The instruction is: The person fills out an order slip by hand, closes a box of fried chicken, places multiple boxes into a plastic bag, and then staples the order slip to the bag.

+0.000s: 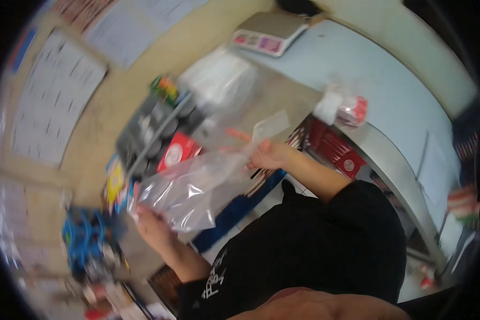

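A clear plastic bag (189, 186) is stretched between my two hands, slack and shiny, with nothing visible inside. My left hand (153, 228) grips its lower left end, the fingers partly behind the film. At the upper right end, my right hand (268, 153) pinches the bag, some fingers stretched out to the left and blurred. A pale flap (272, 125) of the bag sticks up past that hand. Just beyond the bag stands a red box (178, 152) with a white round mark, beside a grey divided caddy (136, 136) whose contents are blurred.
A bundle of white plastic (218, 77) lies behind the caddy. A weighing scale (269, 32) stands at the far end of the pale table (346, 56). A red-and-white packet (352, 109) lies at its near edge. Blue wire baskets (85, 237) stand left; papers (56, 96) hang on the wall.
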